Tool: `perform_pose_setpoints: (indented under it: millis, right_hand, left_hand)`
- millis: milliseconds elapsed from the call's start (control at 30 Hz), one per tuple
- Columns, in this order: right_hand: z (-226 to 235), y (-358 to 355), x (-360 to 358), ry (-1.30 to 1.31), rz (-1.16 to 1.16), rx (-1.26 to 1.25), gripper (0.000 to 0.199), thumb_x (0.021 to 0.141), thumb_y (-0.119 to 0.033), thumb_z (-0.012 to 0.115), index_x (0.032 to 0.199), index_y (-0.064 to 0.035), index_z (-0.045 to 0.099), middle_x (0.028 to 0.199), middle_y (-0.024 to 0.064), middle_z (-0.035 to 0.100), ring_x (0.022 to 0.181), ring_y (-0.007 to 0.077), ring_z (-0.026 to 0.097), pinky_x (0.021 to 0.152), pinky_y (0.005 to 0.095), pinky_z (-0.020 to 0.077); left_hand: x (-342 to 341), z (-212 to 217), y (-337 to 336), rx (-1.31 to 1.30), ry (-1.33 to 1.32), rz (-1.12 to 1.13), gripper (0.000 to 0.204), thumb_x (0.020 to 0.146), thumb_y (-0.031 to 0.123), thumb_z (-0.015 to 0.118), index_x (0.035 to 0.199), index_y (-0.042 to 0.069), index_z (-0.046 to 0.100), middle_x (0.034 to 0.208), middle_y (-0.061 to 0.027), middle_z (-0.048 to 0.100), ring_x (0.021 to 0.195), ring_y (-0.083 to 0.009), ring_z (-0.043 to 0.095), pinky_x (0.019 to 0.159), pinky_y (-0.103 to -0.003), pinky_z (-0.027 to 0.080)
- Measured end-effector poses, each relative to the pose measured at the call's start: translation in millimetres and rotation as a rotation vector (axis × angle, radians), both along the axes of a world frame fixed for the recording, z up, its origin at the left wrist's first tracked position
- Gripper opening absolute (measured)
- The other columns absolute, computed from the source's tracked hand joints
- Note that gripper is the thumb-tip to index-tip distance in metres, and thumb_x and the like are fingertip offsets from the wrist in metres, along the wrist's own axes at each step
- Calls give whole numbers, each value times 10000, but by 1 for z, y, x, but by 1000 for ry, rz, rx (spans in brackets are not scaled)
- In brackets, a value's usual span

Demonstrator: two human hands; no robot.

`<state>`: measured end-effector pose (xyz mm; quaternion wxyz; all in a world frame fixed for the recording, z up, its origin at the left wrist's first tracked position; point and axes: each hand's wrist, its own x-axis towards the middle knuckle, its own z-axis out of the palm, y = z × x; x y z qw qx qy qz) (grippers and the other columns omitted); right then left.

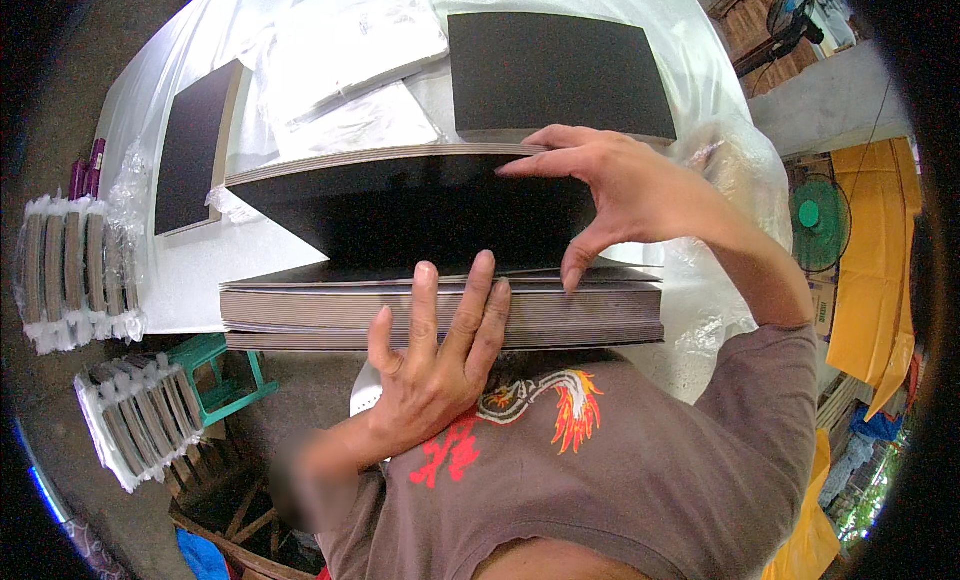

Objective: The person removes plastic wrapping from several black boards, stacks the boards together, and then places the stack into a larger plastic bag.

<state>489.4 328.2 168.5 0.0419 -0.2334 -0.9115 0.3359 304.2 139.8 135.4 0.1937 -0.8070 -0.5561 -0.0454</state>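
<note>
A thick stack of black-faced boards (440,315) with pale grey-brown edges lies close against my body, spread apart like an opened book. Its raised far part (410,195) stands tilted up, showing a black face. My left hand (435,350) rests with fingers stretched along the near edges of the lower boards. Over the right end of the gap, my right hand (610,185) has its fingers at the raised part's top edge. Its thumb is spread downward, close to the lower boards. Whether that thumb touches them, I cannot tell.
The table (180,290) has a white plastic cover. Beyond the stack lie another black block (560,75), a black-faced block (190,145) and white plastic-wrapped bundles (350,55). Wrapped bundles (80,270) stand at left, near a green stool (215,375). A green fan (820,220) is at right.
</note>
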Motion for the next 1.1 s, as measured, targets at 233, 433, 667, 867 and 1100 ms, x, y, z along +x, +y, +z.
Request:
perform_pose_setpoints:
  millis: [233,433,667,867,1100]
  right_hand:
    - [1,2,-2,7,22,-55,852,467,-392,847,1184,-36,557,1165,155,546,1069,330,541,909,369,441]
    - [-3,16,-2,15,-4,-173,790,490,-365,841,1151,-21,579,1146,166,555,1060,325,548,898,362,444]
    - [-1,6,0,5,43,88,763,504,-347,842,1139,-11,584,1132,171,556,1027,337,556,883,363,453]
    - [3,11,-3,27,27,-157,748,512,-321,846,1132,4,583,1131,168,559,1041,327,555,888,360,448]
    - [5,13,-3,55,29,-243,568,589,-177,792,1115,-58,613,1128,163,588,1025,296,581,887,347,446]
  left_hand:
    - [-2,-1,1,4,-5,-22,369,867,218,446,1219,170,544,1374,12,453,1215,-327,457,953,-477,180]
    - [-4,2,2,-38,-32,-57,366,860,206,449,1211,160,543,1370,-8,459,1215,-313,460,974,-466,173]
    - [-3,1,6,-24,-81,-51,362,863,202,449,1211,154,534,1367,-23,461,1217,-307,460,984,-459,170]
    - [-5,-3,7,-23,-75,-43,383,866,212,451,1238,162,525,1368,-18,460,1212,-294,463,1005,-454,163]
    - [-4,-7,2,56,-97,-30,380,862,233,456,1220,200,577,1270,11,531,1207,-210,470,1020,-442,158]
